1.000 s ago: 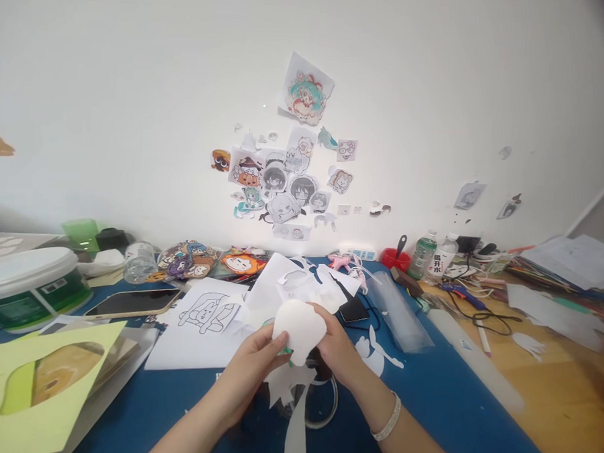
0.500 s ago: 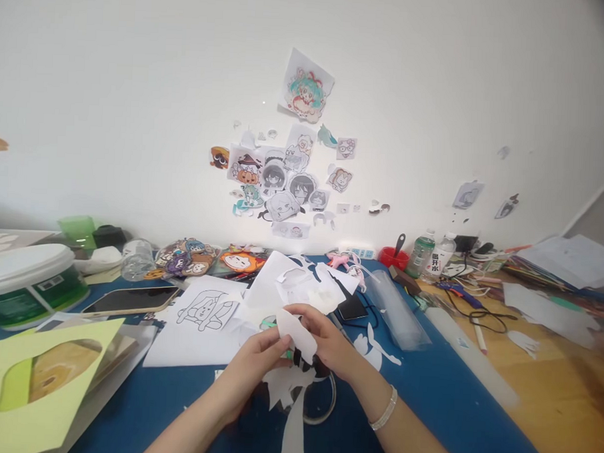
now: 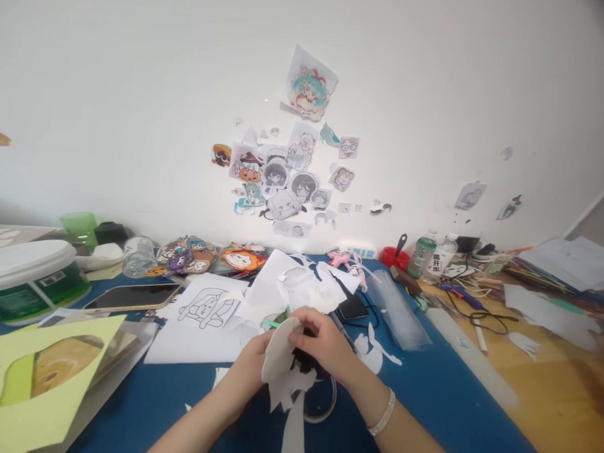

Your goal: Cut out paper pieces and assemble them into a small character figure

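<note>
Between my hands is a pale paper cutout (image 3: 277,366) with a jagged lower edge. My right hand (image 3: 324,341) pinches its upper edge, the wrist wearing a sparkling bracelet. Behind the left side of the cutout, my left hand (image 3: 248,368) supports it, with most of the fingers hidden. A black piece (image 3: 303,361) shows under the right fingers; whether it is joined to the cutout I cannot tell. Just below hang or lie a white paper strip (image 3: 293,433) and a clear ring (image 3: 330,411), perhaps a tape roll.
A line drawing (image 3: 205,309) lies left of my hands, near a phone (image 3: 133,298) and a white-lidded tub (image 3: 29,281). Yellow paper (image 3: 84,390) covers the near left. Paper scraps (image 3: 371,353), a clear plastic sleeve (image 3: 396,311) and bottles (image 3: 423,254) stand or lie rightward.
The pale cutout has been turned, so a broad rounded face shows where a narrow white oval was. My right hand has shifted its hold, and my left fingers have slipped behind the paper.
</note>
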Tool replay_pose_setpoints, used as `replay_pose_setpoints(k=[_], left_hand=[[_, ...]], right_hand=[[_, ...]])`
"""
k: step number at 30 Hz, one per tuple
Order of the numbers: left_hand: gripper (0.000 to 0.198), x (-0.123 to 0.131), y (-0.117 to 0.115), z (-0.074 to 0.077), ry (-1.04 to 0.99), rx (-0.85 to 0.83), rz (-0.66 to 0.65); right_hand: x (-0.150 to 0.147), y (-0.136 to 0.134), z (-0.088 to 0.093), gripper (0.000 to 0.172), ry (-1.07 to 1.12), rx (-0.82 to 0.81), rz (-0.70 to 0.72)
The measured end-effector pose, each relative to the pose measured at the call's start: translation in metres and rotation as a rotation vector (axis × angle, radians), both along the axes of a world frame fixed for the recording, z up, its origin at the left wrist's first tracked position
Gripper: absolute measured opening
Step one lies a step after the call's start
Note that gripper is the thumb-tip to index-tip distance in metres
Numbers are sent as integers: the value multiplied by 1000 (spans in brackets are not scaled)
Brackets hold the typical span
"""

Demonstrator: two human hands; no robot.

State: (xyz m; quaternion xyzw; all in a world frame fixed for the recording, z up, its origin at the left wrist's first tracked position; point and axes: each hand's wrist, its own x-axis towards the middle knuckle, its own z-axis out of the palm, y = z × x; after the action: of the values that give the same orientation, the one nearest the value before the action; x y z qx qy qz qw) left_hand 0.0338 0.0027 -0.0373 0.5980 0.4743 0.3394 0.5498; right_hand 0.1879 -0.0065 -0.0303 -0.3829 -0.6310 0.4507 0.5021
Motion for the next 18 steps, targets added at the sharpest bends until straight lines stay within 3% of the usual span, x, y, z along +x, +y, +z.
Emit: replay_pose_setpoints(k=[7, 12, 15, 18], left_hand=[[38, -4, 4, 1, -56, -83, -76], [49, -6, 5, 0, -53, -90, 79], [49, -8, 7, 1, -56, -61, 154], [47, -11, 7, 5, -58, -64, 151]], right_hand=[[10, 5, 5, 22, 294, -109, -273], [17, 7, 7, 22, 404, -221, -346], [19, 8, 7, 21, 438, -184, -330], [19, 8, 7, 17, 343, -29, -398]])
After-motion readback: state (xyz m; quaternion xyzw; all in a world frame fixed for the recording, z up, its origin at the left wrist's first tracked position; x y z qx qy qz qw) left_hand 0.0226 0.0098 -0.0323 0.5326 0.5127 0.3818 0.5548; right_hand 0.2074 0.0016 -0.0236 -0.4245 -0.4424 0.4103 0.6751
